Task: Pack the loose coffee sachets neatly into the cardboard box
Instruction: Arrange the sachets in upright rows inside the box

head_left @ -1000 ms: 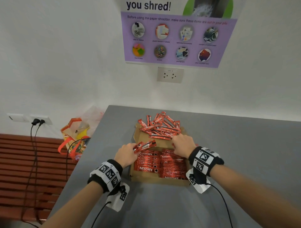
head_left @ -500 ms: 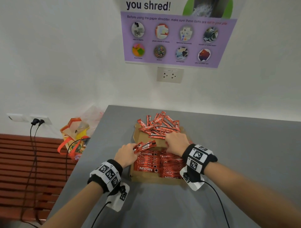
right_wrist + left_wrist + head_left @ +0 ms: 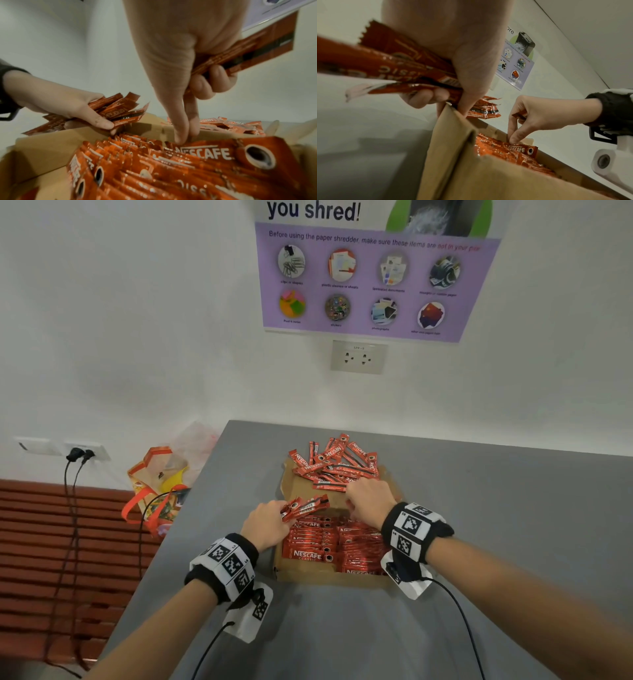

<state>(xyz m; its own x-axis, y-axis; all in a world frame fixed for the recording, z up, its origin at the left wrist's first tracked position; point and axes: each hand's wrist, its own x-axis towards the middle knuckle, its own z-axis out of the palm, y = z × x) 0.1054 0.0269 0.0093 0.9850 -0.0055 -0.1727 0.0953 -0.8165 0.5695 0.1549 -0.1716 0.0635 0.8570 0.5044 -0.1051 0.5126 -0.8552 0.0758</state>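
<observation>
The left hand (image 3: 267, 525) grips a bundle of red Nescafe sachets (image 3: 305, 507) above the left wall of the cardboard box (image 3: 329, 577), their long axis pointing to the right and a little away. In the box, packed sachets (image 3: 329, 542) lie in rows with long axis left to right; a loose pile (image 3: 335, 465) lies on the far flap. The right hand (image 3: 370, 503) looks only like a fist from the head; the right wrist view shows thumb and forefinger (image 3: 180, 121) pointing down onto a packed sachet while the curled fingers hold other sachets (image 3: 254, 47).

head: above, facing down-forward | wrists: close, low, somewhat blurred | shared: cardboard box (image 3: 329, 578)
</observation>
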